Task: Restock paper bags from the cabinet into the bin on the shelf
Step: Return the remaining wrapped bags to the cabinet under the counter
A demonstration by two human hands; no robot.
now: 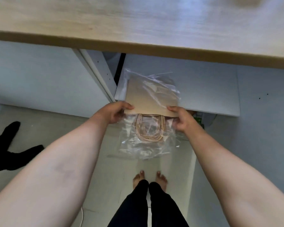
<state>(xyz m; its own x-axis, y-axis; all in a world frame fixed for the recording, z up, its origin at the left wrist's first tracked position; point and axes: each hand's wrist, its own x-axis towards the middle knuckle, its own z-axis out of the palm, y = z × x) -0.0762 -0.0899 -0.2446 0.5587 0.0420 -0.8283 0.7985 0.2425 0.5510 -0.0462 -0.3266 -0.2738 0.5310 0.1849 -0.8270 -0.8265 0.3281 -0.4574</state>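
At the centre of the frame a flat stack of brown paper bags (152, 97) in a loose clear plastic wrapper (147, 143) is held between both hands, below the edge of the wooden tabletop (138, 23) and in front of the open white cabinet door (203, 89). The left hand (115, 113) pinches the stack's left edge, its fingers (125, 105) curled over the top and closed on the paper. The right hand (182, 120) grips the right edge likewise, and the twisted handles (150, 130) hang between the two hands inside the plastic.

We see tan paper bags (147, 97), their clear plastic wrap (147, 145), white cabinet doors (195, 89), pale wood-grain counter (105, 18), black trousers (147, 203)
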